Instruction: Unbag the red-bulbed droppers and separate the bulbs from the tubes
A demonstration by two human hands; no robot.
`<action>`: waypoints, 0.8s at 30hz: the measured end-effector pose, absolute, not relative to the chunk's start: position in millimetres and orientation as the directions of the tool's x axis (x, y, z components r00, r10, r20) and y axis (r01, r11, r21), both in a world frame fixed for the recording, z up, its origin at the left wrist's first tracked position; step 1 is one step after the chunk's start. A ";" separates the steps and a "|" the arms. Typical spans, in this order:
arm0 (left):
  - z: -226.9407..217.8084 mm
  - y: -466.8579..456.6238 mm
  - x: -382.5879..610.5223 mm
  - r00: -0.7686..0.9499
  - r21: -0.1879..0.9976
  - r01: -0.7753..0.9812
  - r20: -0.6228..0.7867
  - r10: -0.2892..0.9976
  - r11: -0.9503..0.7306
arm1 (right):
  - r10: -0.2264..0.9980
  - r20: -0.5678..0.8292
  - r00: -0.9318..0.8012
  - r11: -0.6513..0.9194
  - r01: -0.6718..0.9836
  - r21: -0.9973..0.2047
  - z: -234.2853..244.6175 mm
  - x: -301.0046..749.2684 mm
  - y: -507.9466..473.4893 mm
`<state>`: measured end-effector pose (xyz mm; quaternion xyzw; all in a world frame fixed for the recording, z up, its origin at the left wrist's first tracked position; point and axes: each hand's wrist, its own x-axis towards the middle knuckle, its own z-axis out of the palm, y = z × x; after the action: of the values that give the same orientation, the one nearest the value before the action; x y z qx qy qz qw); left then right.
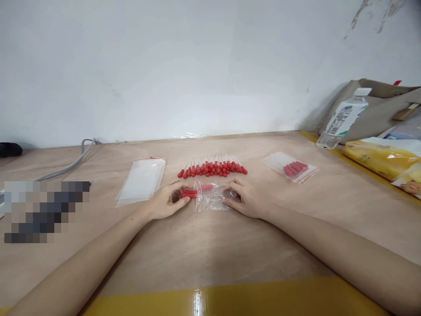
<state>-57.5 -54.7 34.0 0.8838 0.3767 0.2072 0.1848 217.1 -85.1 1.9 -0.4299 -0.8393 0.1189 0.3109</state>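
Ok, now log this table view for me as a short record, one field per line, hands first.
Left hand: holds red pieces at the mouth of a clear zip bag
Right hand: grips the other end of that clear zip bag
Beyond the hands: pile of red-tipped white sticks
Left side: clear zip bags, gray cable
Right side: filled zip bag, red tips inside
Far right: labelled bottle, beige bag, yellow package
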 end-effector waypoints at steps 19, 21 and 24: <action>107.4 -29.5 -111.8 0.358 0.633 0.640 0.256 0.898 -0.436 | 0.788 0.430 -0.441 0.612 0.640 -0.464 2.2 216.5 -85.9; 106.9 -24.1 -116.2 0.221 0.665 0.609 0.382 0.898 -0.432 | 0.783 0.437 -0.442 0.617 0.640 -0.457 2.4 216.3 -86.2; 88.7 -13.8 -106.6 0.042 0.634 0.651 0.520 0.853 -0.418 | 0.784 0.437 -0.442 0.616 0.642 -0.457 2.2 216.4 -86.5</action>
<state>-106.6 -13.8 88.7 0.7130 0.5273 0.4481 0.1130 216.4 -86.5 2.2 -0.4234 -0.8416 0.1123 0.3161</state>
